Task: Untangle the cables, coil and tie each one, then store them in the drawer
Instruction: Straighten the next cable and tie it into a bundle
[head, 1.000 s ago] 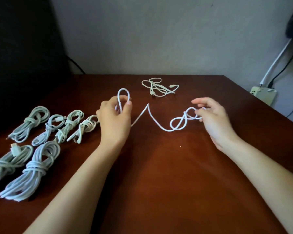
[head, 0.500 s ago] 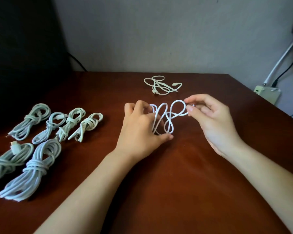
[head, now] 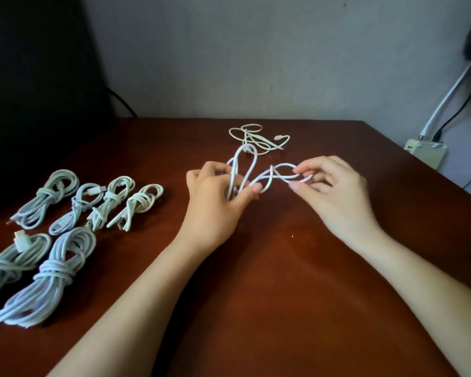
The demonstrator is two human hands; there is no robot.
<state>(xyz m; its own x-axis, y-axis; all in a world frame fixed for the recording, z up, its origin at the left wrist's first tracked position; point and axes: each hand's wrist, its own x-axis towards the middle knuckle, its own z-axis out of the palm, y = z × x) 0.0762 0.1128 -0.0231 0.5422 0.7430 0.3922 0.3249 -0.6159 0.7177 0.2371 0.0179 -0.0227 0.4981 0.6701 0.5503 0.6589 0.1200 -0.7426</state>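
Head view: a dark reddish-brown wooden table (head: 256,308) runs up to a plain grey wall (head: 229,50); both bare forearms reach in from the near edge and meet a little past the table's middle. The left hand (head: 215,205) is closed on a thin white cable (head: 282,165); its fingers are curled round the gathered strands and the thumb presses them against the forefinger, while one tall narrow loop stands up above the knuckles. From there the same cable crosses over itself to the right, where the right hand (head: 335,194) pinches a smaller loop between thumb and curled fingertips. The cable hangs between the two hands, held just above the tabletop.

Just beyond the hands, near the far edge, a loose cream-white cable (head: 253,138) lies in an untidy tangle, apart from both hands.

On the left of the table lie six coiled pale-blue-white cable bundles (head: 48,198), each wrapped round its middle; four form a far row side by side, and two larger ones lie nearer, at the left edge.

At the far right, beyond the table's edge, a pale power strip (head: 424,151) sits against the wall; a dark shape (head: 38,77) fills the far left.
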